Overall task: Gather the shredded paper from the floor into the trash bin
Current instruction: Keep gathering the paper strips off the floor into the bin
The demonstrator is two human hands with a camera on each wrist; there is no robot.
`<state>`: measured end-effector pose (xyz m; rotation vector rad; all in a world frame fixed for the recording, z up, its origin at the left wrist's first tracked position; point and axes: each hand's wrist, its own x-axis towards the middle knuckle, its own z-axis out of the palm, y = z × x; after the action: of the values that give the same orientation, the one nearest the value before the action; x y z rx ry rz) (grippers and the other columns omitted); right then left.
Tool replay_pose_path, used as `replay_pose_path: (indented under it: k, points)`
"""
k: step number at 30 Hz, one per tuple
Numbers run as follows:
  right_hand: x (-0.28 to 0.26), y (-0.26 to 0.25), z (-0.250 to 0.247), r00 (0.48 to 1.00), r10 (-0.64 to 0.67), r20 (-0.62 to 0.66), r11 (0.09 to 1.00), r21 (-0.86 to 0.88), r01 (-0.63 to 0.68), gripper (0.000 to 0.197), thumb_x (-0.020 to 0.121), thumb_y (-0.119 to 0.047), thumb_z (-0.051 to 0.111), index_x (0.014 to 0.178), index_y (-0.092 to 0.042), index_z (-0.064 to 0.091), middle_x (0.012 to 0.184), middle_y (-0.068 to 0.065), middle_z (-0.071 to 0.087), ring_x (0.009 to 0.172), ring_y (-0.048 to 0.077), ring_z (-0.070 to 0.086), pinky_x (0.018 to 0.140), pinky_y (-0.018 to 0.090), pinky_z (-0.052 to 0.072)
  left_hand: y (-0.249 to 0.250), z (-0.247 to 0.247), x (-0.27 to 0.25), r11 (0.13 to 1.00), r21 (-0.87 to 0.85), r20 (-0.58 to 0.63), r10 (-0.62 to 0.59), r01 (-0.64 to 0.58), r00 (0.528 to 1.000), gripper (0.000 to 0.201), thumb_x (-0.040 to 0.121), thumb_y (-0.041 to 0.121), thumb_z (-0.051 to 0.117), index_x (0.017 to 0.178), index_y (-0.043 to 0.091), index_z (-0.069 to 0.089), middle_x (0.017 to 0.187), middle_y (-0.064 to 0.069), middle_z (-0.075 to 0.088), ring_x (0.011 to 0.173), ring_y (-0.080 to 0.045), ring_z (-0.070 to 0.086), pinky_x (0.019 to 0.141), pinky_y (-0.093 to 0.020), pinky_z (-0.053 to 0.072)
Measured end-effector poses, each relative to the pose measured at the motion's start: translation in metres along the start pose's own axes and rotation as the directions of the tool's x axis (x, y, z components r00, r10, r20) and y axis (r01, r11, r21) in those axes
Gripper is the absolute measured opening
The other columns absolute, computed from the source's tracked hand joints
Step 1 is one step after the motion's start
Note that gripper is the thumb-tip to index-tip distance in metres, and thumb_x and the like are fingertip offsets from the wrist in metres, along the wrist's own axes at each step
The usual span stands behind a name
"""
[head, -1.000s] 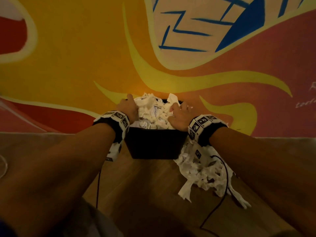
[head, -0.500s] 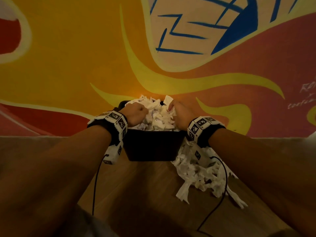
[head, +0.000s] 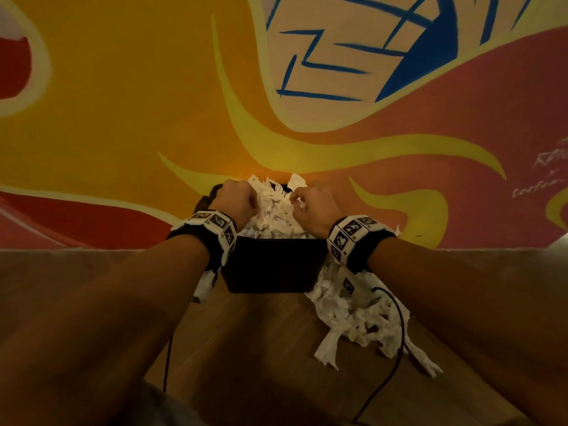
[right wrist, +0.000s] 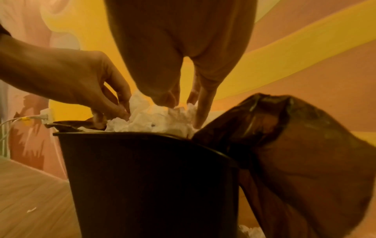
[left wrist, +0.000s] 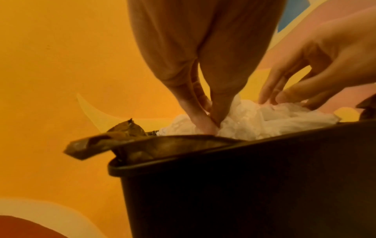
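Over the upright trash bin (head: 270,265), both hands' fingers (left wrist: 205,122) press extended into heaped shredded paper (head: 270,210).

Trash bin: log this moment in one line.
trash bin heaped | left hand, right hand pressing shredded paper | floor pile remains

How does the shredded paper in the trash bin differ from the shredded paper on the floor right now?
The paper in the bin is heaped above the black trash bin rim, with left hand and right hand on it. The floor pile lies spread out, untouched, right of the bin. Both are white crumpled strips.
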<state>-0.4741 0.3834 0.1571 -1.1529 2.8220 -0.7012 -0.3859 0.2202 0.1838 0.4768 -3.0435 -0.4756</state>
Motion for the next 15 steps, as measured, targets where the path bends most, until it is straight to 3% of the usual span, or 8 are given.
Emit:
replay_pose_path:
  k: [5, 7, 9, 13, 15]
  points:
    - [-0.006, 0.001, 0.003, 0.986, -0.159, 0.054, 0.987, -0.024, 0.160, 0.028, 0.088, -0.025, 0.053, 0.098, -0.009, 0.074, 0.089, 0.014, 0.066, 0.085, 0.027, 0.056, 0.072, 0.032, 0.044, 0.008, 0.007, 0.000, 0.998, -0.004, 0.114, -0.054, 0.055, 0.992, 0.022, 0.092, 0.004, 0.051, 0.105, 0.006, 0.069, 0.118, -0.019, 0.056, 0.108, -0.039, 0.053, 0.093, -0.042, 0.049]
    - [-0.008, 0.004, 0.007, 0.975, -0.139, 0.172, 0.986, -0.067, 0.153, 0.036, 0.090, -0.031, 0.050, 0.102, -0.007, 0.072, 0.098, 0.016, 0.061, 0.093, 0.028, 0.053, 0.074, 0.033, 0.043, 0.011, 0.010, -0.002, 0.999, 0.039, 0.170, -0.043, 0.037, 0.985, 0.015, 0.092, 0.011, 0.051, 0.084, 0.008, 0.064, 0.103, -0.021, 0.058, 0.097, -0.041, 0.057, 0.088, -0.045, 0.051]
    - [-0.008, 0.008, 0.009, 0.956, -0.109, 0.273, 0.981, -0.129, 0.148, 0.042, 0.092, -0.035, 0.046, 0.107, -0.004, 0.069, 0.105, 0.019, 0.058, 0.097, 0.031, 0.051, 0.078, 0.036, 0.045, 0.010, 0.014, -0.003, 0.994, 0.106, 0.225, -0.061, 0.038, 0.972, 0.027, 0.093, 0.017, 0.049, 0.066, 0.013, 0.046, 0.089, -0.019, 0.053, 0.087, -0.039, 0.057, 0.077, -0.040, 0.050]
    - [-0.005, 0.013, 0.008, 0.909, -0.031, 0.417, 0.979, -0.172, 0.113, 0.047, 0.096, -0.044, 0.039, 0.129, -0.018, 0.060, 0.117, 0.023, 0.060, 0.104, 0.039, 0.058, 0.087, 0.044, 0.050, 0.006, 0.019, 0.002, 0.989, 0.114, 0.342, -0.124, 0.090, 0.932, 0.034, 0.096, 0.022, 0.044, 0.065, 0.011, 0.040, 0.066, -0.008, 0.043, 0.057, -0.021, 0.041, 0.055, -0.028, 0.037]
    - [-0.002, 0.014, 0.009, 0.885, -0.003, 0.466, 0.975, -0.194, 0.106, 0.049, 0.096, -0.048, 0.035, 0.116, -0.016, 0.067, 0.124, 0.025, 0.058, 0.108, 0.040, 0.057, 0.090, 0.045, 0.050, 0.005, 0.024, 0.006, 0.985, 0.136, 0.390, -0.155, 0.110, 0.908, 0.035, 0.099, 0.027, 0.039, 0.069, 0.010, 0.043, 0.070, -0.008, 0.045, 0.060, -0.021, 0.042, 0.055, -0.027, 0.034]
